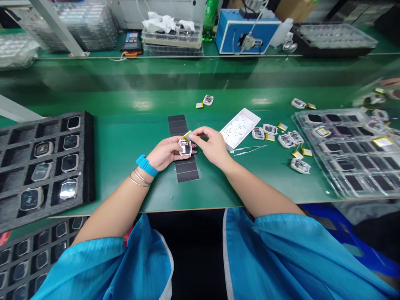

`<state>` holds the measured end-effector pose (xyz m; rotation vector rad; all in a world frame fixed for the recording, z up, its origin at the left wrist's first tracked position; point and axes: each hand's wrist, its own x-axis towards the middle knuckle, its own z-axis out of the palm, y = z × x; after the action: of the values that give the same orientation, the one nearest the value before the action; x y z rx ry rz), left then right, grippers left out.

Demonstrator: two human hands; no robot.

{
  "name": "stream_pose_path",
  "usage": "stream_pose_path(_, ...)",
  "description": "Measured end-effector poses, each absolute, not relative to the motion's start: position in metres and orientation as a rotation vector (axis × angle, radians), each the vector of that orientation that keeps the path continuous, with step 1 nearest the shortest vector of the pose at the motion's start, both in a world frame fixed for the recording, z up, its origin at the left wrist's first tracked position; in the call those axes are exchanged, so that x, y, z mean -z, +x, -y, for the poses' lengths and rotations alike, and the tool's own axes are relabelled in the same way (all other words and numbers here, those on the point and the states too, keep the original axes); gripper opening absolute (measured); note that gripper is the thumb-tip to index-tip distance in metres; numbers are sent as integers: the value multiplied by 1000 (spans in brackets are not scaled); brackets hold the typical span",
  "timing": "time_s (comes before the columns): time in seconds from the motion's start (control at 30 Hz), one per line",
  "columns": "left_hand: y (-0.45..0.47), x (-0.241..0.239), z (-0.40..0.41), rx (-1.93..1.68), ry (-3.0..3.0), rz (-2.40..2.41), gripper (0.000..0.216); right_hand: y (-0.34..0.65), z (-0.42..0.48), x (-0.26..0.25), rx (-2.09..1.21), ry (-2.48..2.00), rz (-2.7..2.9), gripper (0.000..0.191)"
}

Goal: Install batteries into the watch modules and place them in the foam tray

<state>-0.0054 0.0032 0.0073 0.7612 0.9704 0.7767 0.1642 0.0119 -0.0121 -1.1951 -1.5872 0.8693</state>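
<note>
My left hand (165, 153) is closed around a white smartwatch case (185, 148), its inner parts facing up. A small silver battery with yellow edges (187, 135) stands tilted at the case's upper edge, and the fingers of my right hand (211, 146) pinch it. Beneath my hands lies a strip of black adhesive pieces (187, 170) on the green bench. To the right of my right hand are metal tweezers (250, 150) and a white box (240, 127) scattered with tiny parts.
Several open watch cases with batteries (286, 140) lie at right, beside clear plastic trays (353, 160) of dark screens. A black foam tray (89, 158) with watches stands at left. At the back, a shelf holds a blue machine (229, 31). Another person's hand (390, 82) shows at far right.
</note>
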Motion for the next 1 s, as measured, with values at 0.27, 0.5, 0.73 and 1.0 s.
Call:
stream_pose_path(0.27, -1, 0, -2, -828, 797, -1093, 21, 158, -1, 9, -624, -1193, 1786, 8)
stream_pose_path(0.5, -7, -2, -9, -873, 518, -1002, 25, 155, 2, 11, -183, -1126, 2172, 23)
stream_pose_path(0.73, -13, 3, -12, -920, 580, -933, 25, 159, -2, 17, -242, -1125, 2183, 16)
stream_pose_path(1.0, -15, 14, -11, -940, 766, -853, 43, 161, -17, 37, -1398, -893, 1635, 57)
